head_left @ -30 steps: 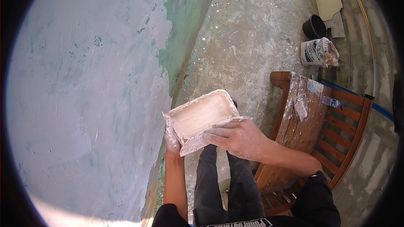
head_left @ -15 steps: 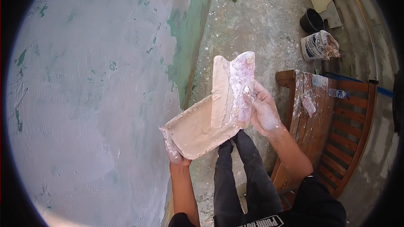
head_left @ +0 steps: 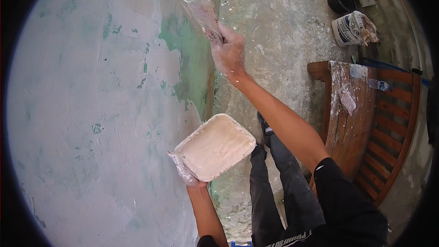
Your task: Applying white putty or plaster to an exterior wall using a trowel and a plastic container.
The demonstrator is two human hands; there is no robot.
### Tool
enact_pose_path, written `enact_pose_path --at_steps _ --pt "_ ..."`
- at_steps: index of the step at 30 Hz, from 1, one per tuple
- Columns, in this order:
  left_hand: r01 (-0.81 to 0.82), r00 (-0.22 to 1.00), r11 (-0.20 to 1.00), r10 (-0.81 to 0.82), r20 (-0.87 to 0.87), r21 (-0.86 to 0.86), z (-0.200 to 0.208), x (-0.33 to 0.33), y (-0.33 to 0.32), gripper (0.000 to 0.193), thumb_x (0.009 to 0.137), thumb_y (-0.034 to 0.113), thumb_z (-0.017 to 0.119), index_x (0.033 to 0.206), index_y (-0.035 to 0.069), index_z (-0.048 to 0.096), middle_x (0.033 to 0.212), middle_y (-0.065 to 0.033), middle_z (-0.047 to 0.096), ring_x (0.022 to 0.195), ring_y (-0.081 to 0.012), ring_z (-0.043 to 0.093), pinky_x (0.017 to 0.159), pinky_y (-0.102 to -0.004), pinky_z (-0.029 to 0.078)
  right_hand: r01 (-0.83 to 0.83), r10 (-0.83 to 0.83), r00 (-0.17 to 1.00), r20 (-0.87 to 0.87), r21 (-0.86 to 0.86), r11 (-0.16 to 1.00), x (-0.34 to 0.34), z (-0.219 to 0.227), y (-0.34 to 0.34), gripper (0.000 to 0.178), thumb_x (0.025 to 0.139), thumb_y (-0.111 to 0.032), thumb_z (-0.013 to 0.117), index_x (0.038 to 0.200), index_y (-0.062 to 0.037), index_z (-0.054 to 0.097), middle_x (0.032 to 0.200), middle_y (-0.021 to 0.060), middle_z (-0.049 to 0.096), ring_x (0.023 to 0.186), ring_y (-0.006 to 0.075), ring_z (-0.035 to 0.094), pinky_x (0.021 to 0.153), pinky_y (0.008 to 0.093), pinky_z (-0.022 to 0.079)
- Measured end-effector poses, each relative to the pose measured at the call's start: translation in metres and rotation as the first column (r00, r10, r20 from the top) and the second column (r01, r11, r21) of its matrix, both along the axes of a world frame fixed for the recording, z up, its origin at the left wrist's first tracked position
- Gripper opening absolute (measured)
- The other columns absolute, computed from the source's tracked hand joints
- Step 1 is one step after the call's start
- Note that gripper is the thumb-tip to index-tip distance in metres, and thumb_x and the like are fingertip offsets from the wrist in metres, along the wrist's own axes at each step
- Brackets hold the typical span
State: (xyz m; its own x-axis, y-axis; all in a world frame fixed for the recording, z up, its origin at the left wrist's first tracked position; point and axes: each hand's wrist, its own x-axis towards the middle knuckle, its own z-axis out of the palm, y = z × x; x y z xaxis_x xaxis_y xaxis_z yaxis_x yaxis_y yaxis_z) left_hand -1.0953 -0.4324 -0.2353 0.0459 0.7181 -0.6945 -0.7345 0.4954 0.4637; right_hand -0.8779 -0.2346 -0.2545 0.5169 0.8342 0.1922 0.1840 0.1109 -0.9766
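Note:
My left hand [head_left: 186,174], whitened with dried compound, holds a shallow rectangular tray [head_left: 196,132] from beneath and its left side. A smooth layer of cream-coloured wall compound [head_left: 217,146] covers the tray's inside. Farther forward, my right hand [head_left: 231,57] grips a broad, flat putty spreader [head_left: 202,14], crusted white and pink. The spreader is tilted nearly edge-on, up by the green strip of the wall [head_left: 96,105]; whether its edge touches the wall I cannot tell. Most of that wall carries a pale grey coat with green patches showing through.
A wooden bench [head_left: 347,123] stands at my right, with a plaster-smeared pinkish piece [head_left: 348,99] and a plastic bottle [head_left: 379,85] on it. Beyond it are a white bucket [head_left: 347,31] and a black bucket [head_left: 341,1]. The concrete floor [head_left: 274,32] is spattered white.
My right hand has swung the spreader forward and left, away from the tray to the wall. The thick compound seen on the spreader's face is out of sight now. The tray has stayed nearly in place.

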Motion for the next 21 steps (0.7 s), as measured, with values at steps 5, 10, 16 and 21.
enact_pose_path --at_steps 5,10,16,21 --pt "-0.025 1.000 0.999 0.025 -0.004 0.038 -0.003 -0.005 -0.004 0.062 0.091 0.057 0.035 0.127 0.008 0.047 0.128 -0.0112 0.050 0.114 -0.0319 0.050 0.093 -0.0500 0.045 -0.095 0.083 0.992 0.100 0.123 0.988 -0.067 -0.040 0.008 0.056 0.072 0.009 0.055 0.125 -0.0099 0.053 0.101 0.0206 0.063 0.079 0.0322 0.065 0.070 0.0320 0.050" --pt "-0.028 0.999 0.998 0.027 0.019 0.059 -0.017 -0.015 -0.016 0.063 0.090 0.059 0.036 0.125 0.008 0.050 0.126 -0.0122 0.052 0.114 -0.0325 0.051 0.094 -0.0499 0.044 -0.324 0.318 0.945 0.078 0.084 0.942 -0.072 -0.062 -0.053 0.060 0.070 0.012 0.054 0.126 -0.0084 0.052 0.104 0.0175 0.063 0.083 0.0323 0.064 0.073 0.0314 0.051" --pt "0.062 0.998 0.971 -0.063 -0.004 0.230 -0.021 0.001 -0.024 0.067 0.088 0.063 0.037 0.120 0.007 0.056 0.123 -0.0152 0.055 0.115 -0.0342 0.050 0.100 -0.0516 0.037 -0.134 0.153 0.984 -0.091 0.193 0.972 -0.027 -0.041 -0.003 0.050 0.071 0.014 0.050 0.116 -0.0069 0.059 0.104 0.0149 0.064 0.092 0.0287 0.063 0.077 0.0314 0.052" --pt "0.082 0.995 0.967 -0.093 0.037 0.243 -0.032 0.005 -0.037 0.076 0.084 0.068 0.037 0.127 0.007 0.050 0.129 -0.0168 0.049 0.118 -0.0349 0.047 0.101 -0.0529 0.035 -0.038 0.049 0.998 -0.042 0.240 0.970 -0.031 -0.043 0.038 0.049 0.070 0.016 0.050 0.113 -0.0052 0.061 0.109 0.0132 0.063 0.100 0.0282 0.062 0.086 0.0318 0.050"
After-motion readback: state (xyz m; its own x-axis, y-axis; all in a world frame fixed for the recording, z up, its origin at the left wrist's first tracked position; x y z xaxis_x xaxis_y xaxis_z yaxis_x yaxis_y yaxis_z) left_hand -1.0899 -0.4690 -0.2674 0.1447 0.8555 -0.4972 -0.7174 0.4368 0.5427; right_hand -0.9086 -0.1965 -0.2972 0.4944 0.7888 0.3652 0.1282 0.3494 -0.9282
